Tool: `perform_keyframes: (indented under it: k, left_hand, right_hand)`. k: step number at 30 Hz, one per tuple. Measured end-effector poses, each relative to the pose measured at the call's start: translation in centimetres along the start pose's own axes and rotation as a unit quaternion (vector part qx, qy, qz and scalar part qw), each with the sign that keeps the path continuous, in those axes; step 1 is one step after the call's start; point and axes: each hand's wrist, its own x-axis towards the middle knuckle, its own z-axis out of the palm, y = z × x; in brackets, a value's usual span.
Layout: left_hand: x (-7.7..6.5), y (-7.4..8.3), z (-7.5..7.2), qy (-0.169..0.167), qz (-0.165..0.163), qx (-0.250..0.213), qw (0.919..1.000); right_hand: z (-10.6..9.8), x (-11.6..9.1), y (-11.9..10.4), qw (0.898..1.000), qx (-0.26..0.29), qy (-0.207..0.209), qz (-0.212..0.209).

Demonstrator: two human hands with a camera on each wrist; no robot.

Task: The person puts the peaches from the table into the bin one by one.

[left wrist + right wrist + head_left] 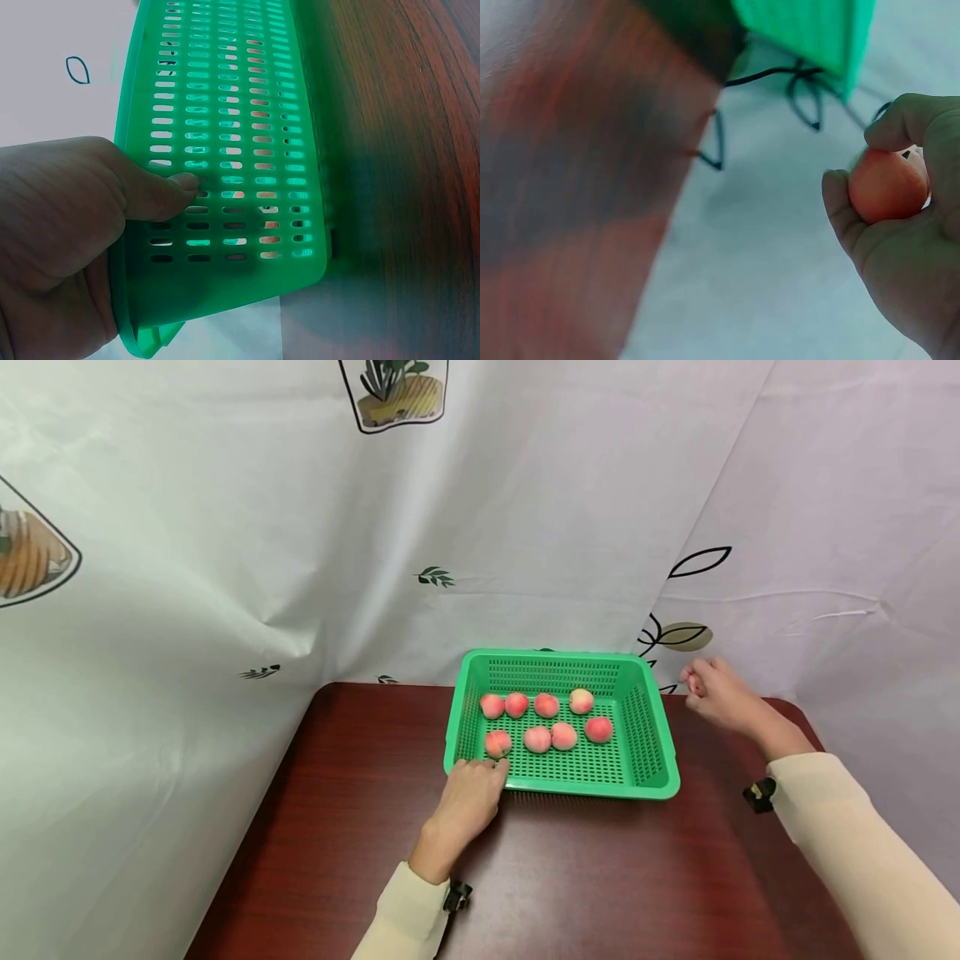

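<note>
A green plastic basket (585,789) with slotted walls stands at the far side of the table, several pink-red peaches (537,739) lying loose on its floor in two rough rows. My left hand (471,793) grips the basket's near rim at its left corner; in the left wrist view the thumb (161,196) presses the outer wall and the other fingers are hidden behind the rim. To the right of the basket, my right hand (722,696) is raised above the table's far edge. It holds one peach (887,186) between thumb and curled fingers.
The dark red wooden table (600,877) ends at the back against a hanging white cloth (525,510) printed with plants. More of this cloth closes in the left and right sides. Each wrist carries a small black device (760,795).
</note>
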Motion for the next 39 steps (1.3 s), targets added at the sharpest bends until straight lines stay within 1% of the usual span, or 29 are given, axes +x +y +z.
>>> perform_keyframes:
  k: [2, 5, 11, 13, 15, 19, 22, 27, 32, 34, 36, 39]
  left_hand:
    - [0.0, 0.0, 0.0, -0.001, -0.002, -0.002, 1.0]
    - [0.0, 0.0, 0.0, -0.002, -0.005, -0.002, 1.0]
    - [0.0, 0.0, 0.1, 0.012, -0.002, -0.001, 0.9999]
    - [0.0, 0.0, 0.1, 0.016, 0.0, -0.001, 0.9999]
    - [0.0, 0.0, 0.1, 0.018, 0.001, -0.002, 0.9998]
    - [-0.1, 0.0, 0.1, 0.019, 0.003, -0.002, 0.9998]
    - [0.0, 0.1, 0.1, 0.02, 0.003, -0.001, 0.9998]
    - [0.0, 0.1, 0.0, 0.02, 0.004, 0.001, 0.9998]
    - [0.0, 0.0, 0.0, 0.021, 0.003, 0.005, 0.9998]
    - [0.0, 0.0, 0.1, 0.021, 0.003, 0.006, 0.9998]
    - [0.1, 0.0, 0.1, 0.02, 0.002, 0.006, 0.9998]
    - [0.0, 0.0, 0.1, 0.014, 0.004, 0.001, 0.9999]
  right_hand:
    - [-0.5, 0.3, -0.9, 1.0, 0.001, 0.006, -0.02]
    - [-0.9, 0.6, -2.4, 0.999, -0.006, 0.008, -0.036]
    - [-1.4, 1.0, -5.1, 0.999, -0.011, -0.016, -0.029]
    - [-1.3, 1.2, -5.7, 0.999, -0.015, -0.021, -0.038]
    - [-1.2, 1.3, -6.3, 0.998, -0.017, -0.027, -0.058]
    - [-0.5, 1.5, -7.1, 0.994, -0.016, -0.059, -0.093]
    - [0.1, 1.6, -7.7, 0.991, -0.014, -0.079, -0.106]
    - [0.9, 1.7, -8.8, 0.985, -0.005, -0.122, -0.118]
    - [1.6, 2.2, -9.6, 0.976, 0.009, -0.177, -0.125]
    - [1.8, 2.5, -9.9, 0.973, 0.016, -0.196, -0.12]
    - [2.1, 2.7, -10.3, 0.97, 0.016, -0.212, -0.119]
    - [2.6, 3.0, -10.6, 0.964, 0.016, -0.233, -0.13]
